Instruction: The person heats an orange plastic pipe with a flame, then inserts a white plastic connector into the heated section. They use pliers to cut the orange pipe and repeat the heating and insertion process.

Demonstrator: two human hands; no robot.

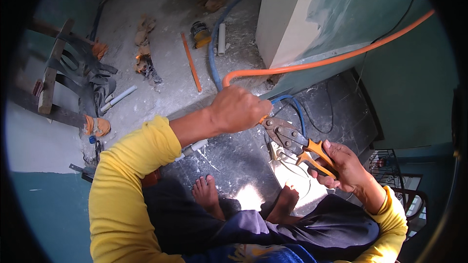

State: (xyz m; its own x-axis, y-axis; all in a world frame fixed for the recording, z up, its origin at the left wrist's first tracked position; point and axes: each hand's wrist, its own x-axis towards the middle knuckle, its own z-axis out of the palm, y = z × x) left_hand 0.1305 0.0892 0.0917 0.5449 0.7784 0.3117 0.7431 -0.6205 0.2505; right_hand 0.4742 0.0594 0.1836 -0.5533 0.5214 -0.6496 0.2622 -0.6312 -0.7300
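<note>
Orange tubing (312, 67), clenched in your left hand (239, 109), meets snips (287, 134) your right hand (347, 165) grips; slipping so close could nip your left.

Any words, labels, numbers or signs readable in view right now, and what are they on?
None can be read.
Orange-handled snips in the right hand: no legible marking.
Orange tube in the left hand: nothing legible.
Yellow-and-black object on the floor: too small to tell.

Left hand (240, 109) fisted (back turned up); right hand (345, 164) lower, half-curled.
</note>
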